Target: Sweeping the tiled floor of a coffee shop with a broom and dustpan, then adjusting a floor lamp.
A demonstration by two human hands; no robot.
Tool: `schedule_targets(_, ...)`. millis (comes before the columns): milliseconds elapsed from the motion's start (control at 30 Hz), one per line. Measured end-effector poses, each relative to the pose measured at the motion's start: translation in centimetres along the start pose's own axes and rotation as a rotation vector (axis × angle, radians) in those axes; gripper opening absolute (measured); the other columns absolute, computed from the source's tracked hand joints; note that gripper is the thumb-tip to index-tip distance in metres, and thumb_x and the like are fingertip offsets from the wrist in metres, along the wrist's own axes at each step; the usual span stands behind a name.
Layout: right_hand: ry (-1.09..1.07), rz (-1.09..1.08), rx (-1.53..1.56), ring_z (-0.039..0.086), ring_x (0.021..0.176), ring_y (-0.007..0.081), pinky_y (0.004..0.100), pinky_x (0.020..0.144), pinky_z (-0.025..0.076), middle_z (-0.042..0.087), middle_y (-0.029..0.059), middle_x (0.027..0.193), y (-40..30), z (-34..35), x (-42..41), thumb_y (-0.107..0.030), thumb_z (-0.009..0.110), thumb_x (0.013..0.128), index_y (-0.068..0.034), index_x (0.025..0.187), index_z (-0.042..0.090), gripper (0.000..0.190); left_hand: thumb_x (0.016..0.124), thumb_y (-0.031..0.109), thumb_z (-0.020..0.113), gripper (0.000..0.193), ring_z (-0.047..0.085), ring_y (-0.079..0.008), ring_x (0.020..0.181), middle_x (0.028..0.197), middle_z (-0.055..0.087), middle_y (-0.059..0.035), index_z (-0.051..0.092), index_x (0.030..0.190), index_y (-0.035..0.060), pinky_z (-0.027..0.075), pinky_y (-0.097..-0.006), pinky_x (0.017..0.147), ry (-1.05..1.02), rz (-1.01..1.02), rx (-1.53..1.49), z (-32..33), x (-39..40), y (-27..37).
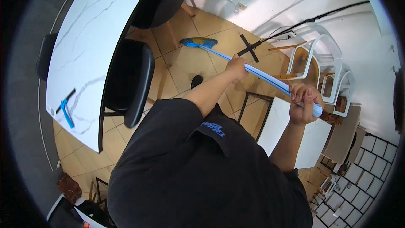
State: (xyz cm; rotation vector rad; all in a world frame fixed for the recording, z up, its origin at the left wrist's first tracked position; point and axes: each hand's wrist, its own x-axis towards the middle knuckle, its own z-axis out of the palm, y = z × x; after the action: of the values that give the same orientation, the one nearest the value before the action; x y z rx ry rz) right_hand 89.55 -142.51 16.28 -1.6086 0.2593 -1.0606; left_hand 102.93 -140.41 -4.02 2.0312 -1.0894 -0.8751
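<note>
A broom with a light blue handle [269, 80] slants across the view, its blue and yellow bristle head [202, 41] down on the tiled floor. My left hand [237, 68] grips the handle partway along. Near the handle's rounded upper end, my right hand [305, 104] is closed around it. The cross-shaped black base of a stand [248, 49] is on the floor just beyond my left hand. On the marble-patterned table [91, 38] lies a blue squeegee [65, 109] with a black blade, apart from both hands.
Black chairs [139, 79] stand along the table's near side. White-framed chairs [330, 66] are by the white wall at right. A low white-topped table [311, 142] is beside my right forearm. A wall outlet [241, 5] and a dark shoe [196, 81] also show.
</note>
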Motion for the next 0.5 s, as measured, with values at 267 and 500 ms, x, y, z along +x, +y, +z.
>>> schedule_targets(267,0.078,0.014,0.068,0.037,0.044,0.0147,0.0293,0.047,0.035,0.038,0.0074,0.048,-8.1,-4.5,-11.8,-0.007,0.039,0.080,-0.001,0.057,0.038,0.023,0.063,0.018,0.056,0.009,0.044,-0.0281,0.092,0.079,0.054,-0.0113,0.058,0.070,0.0113,0.040,-0.0348,0.077,0.005,0.122,0.029,9.2,-12.6,1.6)
schedule_targets(500,0.200,0.138,0.106,0.038,0.046,0.0151,0.0303,0.051,0.035,0.038,0.0064,0.050,-15.4,-9.4,-17.1,-0.009,0.037,0.081,-0.004,0.059,0.039,0.023,0.064,0.019,0.053,0.011,0.049,-0.0301,0.085,0.078,0.056,-0.0134,0.059,0.070,0.0113,0.043,-0.0371,0.070,-0.205,0.155,0.082,14.1,-19.8,6.2)
